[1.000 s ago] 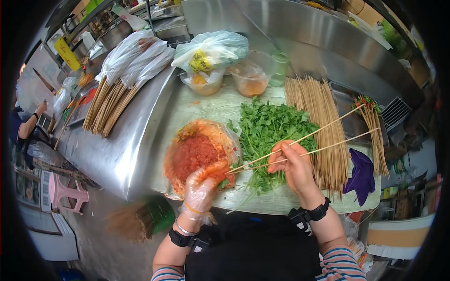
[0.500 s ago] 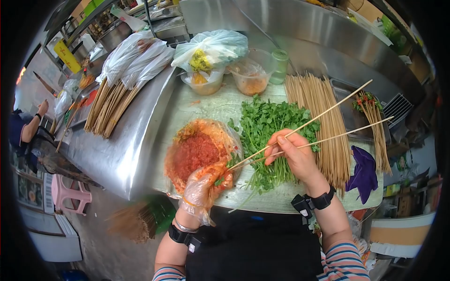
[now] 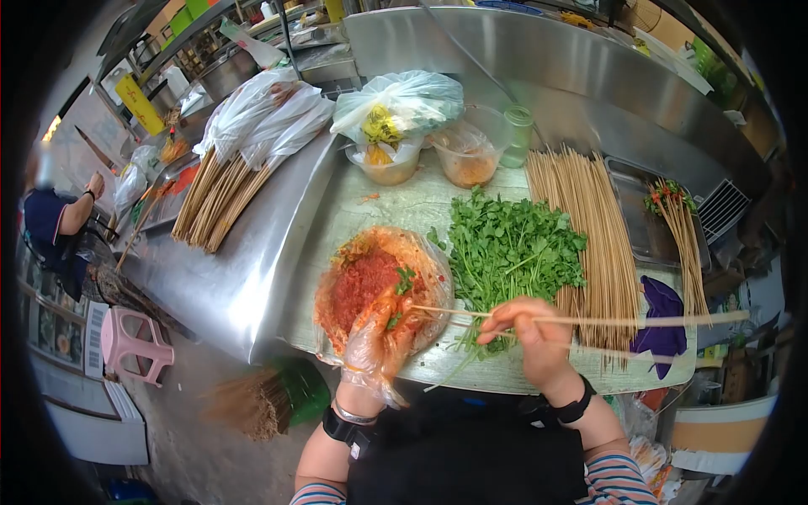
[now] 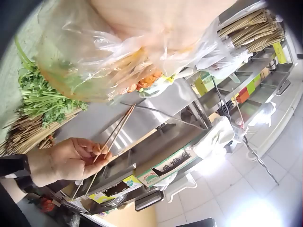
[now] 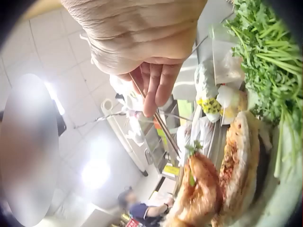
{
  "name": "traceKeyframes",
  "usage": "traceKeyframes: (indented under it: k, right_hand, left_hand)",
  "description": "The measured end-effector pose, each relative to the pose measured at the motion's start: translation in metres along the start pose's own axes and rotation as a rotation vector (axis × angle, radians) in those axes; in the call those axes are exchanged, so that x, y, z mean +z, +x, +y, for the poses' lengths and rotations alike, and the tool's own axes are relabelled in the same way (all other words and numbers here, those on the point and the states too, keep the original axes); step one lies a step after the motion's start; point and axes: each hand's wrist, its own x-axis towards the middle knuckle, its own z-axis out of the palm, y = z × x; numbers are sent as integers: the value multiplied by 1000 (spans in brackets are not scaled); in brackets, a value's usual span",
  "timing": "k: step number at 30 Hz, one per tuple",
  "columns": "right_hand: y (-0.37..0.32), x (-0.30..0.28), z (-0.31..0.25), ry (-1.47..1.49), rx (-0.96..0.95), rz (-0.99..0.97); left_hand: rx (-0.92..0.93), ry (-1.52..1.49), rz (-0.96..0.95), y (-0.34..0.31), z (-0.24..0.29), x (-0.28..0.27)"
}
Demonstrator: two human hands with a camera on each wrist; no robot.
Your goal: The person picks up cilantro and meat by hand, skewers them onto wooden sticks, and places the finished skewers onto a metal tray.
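My left hand (image 3: 389,320), in a clear plastic glove smeared red, curls round a lump of red meat paste and a few green leaves at the front of the plastic-lined bowl (image 3: 425,252). My bare right hand (image 3: 507,321) pinches two bamboo skewers (image 3: 640,321) that lie almost level, with their tips running into the gloved hand. In the left wrist view the skewers (image 4: 117,131) lead from the right hand (image 4: 87,152) up to the glove (image 4: 109,56). In the right wrist view the gloved hand (image 5: 201,189) closes round the skewer tips (image 5: 166,132).
A pile of cilantro (image 3: 515,244) lies right of the bowl, then a heap of bare skewers (image 3: 589,227), a purple cloth (image 3: 662,324) and a metal tray (image 3: 627,210) with loaded skewers. Bagged tubs (image 3: 396,126) stand behind. A person (image 3: 50,223) stands far left.
The two skewers have swung down from pointing up to the right to almost level. My right hand has dropped toward the table's front edge. The gloved hand has closed over the skewer tips.
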Motion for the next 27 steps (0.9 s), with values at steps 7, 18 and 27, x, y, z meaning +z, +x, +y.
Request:
traceKeyframes:
  k: [7,18,27]
  right_hand:
    - [-2,9,5,-406,-331,-161]
    - [4,19,11,-571,-501,-227]
    - [1,25,27,-567,-559,-226]
  left_hand:
    - [74,-27,9,1,-7,4]
    - [164,26,77,2,-14,7]
    - [308,162,100,9,-14,-7]
